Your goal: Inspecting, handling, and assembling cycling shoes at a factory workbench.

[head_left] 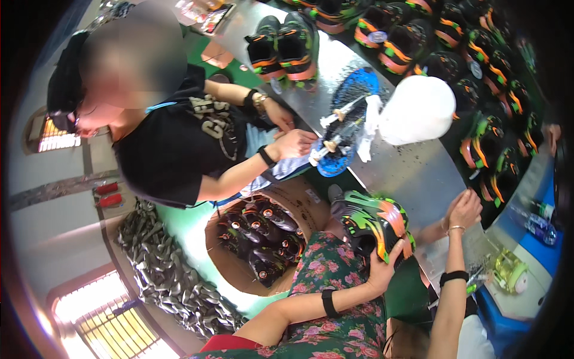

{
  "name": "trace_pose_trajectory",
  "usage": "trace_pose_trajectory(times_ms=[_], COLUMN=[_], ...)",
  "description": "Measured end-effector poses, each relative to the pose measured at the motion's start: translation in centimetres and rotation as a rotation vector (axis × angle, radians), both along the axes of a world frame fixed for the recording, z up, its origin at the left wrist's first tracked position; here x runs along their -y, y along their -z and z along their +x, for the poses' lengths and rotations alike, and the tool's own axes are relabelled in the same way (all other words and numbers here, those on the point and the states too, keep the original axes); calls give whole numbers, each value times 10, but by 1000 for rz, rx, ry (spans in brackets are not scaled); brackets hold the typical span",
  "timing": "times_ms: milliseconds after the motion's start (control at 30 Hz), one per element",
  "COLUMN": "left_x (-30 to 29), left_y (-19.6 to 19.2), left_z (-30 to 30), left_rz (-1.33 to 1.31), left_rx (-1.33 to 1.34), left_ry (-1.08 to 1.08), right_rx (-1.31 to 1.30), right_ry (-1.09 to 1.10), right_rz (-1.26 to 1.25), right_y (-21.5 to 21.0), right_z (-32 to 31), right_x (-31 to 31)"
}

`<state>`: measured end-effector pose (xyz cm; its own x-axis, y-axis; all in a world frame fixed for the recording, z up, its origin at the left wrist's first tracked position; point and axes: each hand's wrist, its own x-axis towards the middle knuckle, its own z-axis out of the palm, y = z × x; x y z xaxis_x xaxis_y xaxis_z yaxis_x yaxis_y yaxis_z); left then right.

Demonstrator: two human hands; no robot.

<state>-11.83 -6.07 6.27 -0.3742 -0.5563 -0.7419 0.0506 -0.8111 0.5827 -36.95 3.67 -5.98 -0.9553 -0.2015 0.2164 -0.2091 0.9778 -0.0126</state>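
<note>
My left hand grips a black, green and orange sports shoe at its collar, above my floral apron. The shoe is tilted, with its opening toward me. My right hand is raised by the metal table's right edge, apart from the shoe. Its fingers are pressed together, and anything between them is too small to make out. A blue tray on the table holds black crumbs and several slim white-and-clear tools. Beside it are a white rounded container and a crumpled white cloth.
A co-worker's hands are close to the tray. One pair of shoes stands on the table's far end. Many similar shoes line the right side. A cardboard box holds more shoes. Grey shoe lasts lie heaped at left; a yellow-green bottle is at right.
</note>
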Motion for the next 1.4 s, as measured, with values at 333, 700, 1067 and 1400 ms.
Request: trace_pose_trajectory(times_ms=[333,700,1067,1400], left_x=[3,31,48,51], left_y=[-4,-31,-55,-89], left_z=[-2,-4,16,26], left_rz=[28,168,360,341], left_rx=[5,-90,-76,-156], left_ry=[46,-24,-84,-1], right_rx=[-17,-3,15,-28], right_ry=[32,37,60,66], right_rz=[29,2,0,-27], right_y=[-10,-6,-10,-11], right_z=[9,7,9,7], right_x=[6,5,8,16])
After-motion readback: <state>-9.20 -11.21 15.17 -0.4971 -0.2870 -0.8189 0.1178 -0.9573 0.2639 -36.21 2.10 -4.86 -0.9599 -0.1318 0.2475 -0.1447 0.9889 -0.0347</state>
